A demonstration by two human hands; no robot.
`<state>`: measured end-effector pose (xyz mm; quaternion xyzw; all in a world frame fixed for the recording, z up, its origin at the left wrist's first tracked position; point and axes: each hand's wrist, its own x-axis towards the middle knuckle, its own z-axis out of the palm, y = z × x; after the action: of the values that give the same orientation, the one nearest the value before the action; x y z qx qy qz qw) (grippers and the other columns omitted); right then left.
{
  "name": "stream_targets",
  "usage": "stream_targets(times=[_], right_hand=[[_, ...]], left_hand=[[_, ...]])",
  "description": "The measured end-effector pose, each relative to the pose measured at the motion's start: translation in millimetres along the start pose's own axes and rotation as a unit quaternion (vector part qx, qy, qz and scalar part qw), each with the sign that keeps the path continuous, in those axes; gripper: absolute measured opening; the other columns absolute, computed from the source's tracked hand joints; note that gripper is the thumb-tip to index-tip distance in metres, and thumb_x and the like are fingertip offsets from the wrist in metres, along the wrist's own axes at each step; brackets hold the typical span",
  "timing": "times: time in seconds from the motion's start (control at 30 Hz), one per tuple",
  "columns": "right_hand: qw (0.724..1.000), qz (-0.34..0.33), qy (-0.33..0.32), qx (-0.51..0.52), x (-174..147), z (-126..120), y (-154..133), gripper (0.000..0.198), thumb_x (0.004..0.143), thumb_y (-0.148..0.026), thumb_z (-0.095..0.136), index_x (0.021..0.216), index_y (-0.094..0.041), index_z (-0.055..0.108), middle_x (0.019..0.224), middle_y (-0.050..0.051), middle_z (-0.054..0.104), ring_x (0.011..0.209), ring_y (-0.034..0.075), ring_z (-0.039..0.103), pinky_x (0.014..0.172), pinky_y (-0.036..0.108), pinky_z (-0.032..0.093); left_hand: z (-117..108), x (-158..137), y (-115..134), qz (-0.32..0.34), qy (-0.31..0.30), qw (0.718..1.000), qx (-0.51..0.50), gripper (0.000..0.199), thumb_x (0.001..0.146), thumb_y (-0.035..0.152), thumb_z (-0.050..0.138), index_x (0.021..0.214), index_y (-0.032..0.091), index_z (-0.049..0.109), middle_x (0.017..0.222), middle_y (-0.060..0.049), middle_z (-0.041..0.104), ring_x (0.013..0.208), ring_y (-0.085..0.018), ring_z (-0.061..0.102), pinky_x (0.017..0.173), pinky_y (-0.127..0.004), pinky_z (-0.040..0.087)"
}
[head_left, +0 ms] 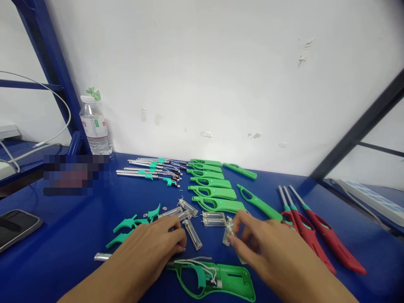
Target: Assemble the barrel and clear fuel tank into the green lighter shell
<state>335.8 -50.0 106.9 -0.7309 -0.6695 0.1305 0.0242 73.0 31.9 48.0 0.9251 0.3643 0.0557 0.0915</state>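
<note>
A clear fuel cartridge point(227, 231) is pinched in the right hand point(268, 248); the left hand point(151, 248), seemingly empty, presses an open green lighter shell point(217, 280) whose loose wires point(195, 263) could be snagged.

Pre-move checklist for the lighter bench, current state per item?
1. Right hand on a clear fuel tank: ok, fingertips pinch it.
2. Left hand on the metal tube: ok, hand lies over it; grip cannot tell.
3. Open green shell in front, wires showing: ok.
4. Spare clear tanks within reach: ok.
5. Green shell halves stacked behind: ok.
6. Tank seated properly in fingers: cannot tell.
</note>
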Motion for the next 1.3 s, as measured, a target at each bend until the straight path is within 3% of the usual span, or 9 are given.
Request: stream_targets(times=[0.2, 0.4, 0.57, 0.67, 0.8, 1.07, 1.3], right_hand=[[1.000, -0.025, 0.014, 0.010, 1, 5, 5, 0.007, 0.110, -0.033, 0.065, 0.111, -0.033, 0.072, 0.090, -0.004, 0.088, 0.084, 0.030, 0.085, 0.073, 0.038, 0.050], [0.986, -0.127, 0.104, 0.032, 2, 11, 16, 0.008, 0.109, -0.028, 0.069, 0.110, -0.033, 0.074, 0.087, -0.003, 0.087, 0.078, 0.026, 0.084, 0.066, 0.032, 0.051], [0.992, -0.093, 0.046, 0.078, 5, 9, 14, 0.007, 0.113, -0.032, 0.063, 0.114, -0.034, 0.070, 0.094, -0.005, 0.087, 0.087, 0.027, 0.082, 0.071, 0.035, 0.046], [0.991, -0.082, 0.045, 0.091, 6, 8, 11, 0.007, 0.113, -0.033, 0.062, 0.113, -0.036, 0.069, 0.097, -0.006, 0.086, 0.091, 0.028, 0.080, 0.074, 0.037, 0.043], [0.990, -0.083, 0.049, 0.100, 7, 8, 11, 0.007, 0.112, -0.036, 0.062, 0.113, -0.036, 0.069, 0.097, -0.006, 0.086, 0.092, 0.029, 0.080, 0.075, 0.038, 0.041], [0.991, -0.085, 0.041, 0.099, 6, 10, 12, 0.009, 0.110, -0.038, 0.060, 0.113, -0.036, 0.069, 0.097, -0.006, 0.086, 0.091, 0.031, 0.080, 0.074, 0.038, 0.040], [0.992, -0.081, 0.039, 0.092, 6, 10, 10, 0.009, 0.110, -0.038, 0.060, 0.112, -0.037, 0.069, 0.097, -0.006, 0.086, 0.092, 0.032, 0.080, 0.075, 0.039, 0.041]], left_hand=[[7, -4, -5, 0.014, 0.033, 0.999, 0.004, 0.028, 0.111, 0.014, 0.051, 0.101, 0.028, 0.073, 0.103, -0.001, 0.074, 0.086, -0.020, 0.076, 0.066, -0.026, 0.046], [1, -2, 0, -0.014, -0.009, 0.999, 0.035, 0.030, 0.107, 0.007, 0.053, 0.104, 0.026, 0.076, 0.109, -0.004, 0.078, 0.091, -0.024, 0.079, 0.069, -0.030, 0.049], [-8, 0, 10, -0.043, -0.043, 0.997, 0.038, 0.034, 0.110, 0.006, 0.055, 0.122, 0.027, 0.079, 0.125, -0.006, 0.079, 0.109, -0.031, 0.083, 0.079, -0.035, 0.060], [-13, 2, 14, -0.064, -0.055, 0.996, 0.042, 0.039, 0.112, 0.008, 0.055, 0.135, 0.030, 0.078, 0.140, -0.008, 0.078, 0.121, -0.035, 0.082, 0.087, -0.041, 0.065], [-17, 6, 14, -0.090, -0.076, 0.992, 0.043, 0.037, 0.114, 0.011, 0.055, 0.135, 0.031, 0.079, 0.144, -0.008, 0.077, 0.130, -0.035, 0.079, 0.100, -0.047, 0.067], [-21, 7, 15, -0.088, -0.110, 0.989, 0.048, 0.034, 0.115, 0.011, 0.051, 0.119, 0.029, 0.080, 0.128, -0.005, 0.078, 0.109, -0.031, 0.083, 0.085, -0.041, 0.061], [-11, 3, 9, -0.070, -0.080, 0.994, 0.037, 0.032, 0.112, 0.009, 0.051, 0.111, 0.025, 0.078, 0.116, -0.007, 0.078, 0.097, -0.032, 0.081, 0.073, -0.038, 0.050]])
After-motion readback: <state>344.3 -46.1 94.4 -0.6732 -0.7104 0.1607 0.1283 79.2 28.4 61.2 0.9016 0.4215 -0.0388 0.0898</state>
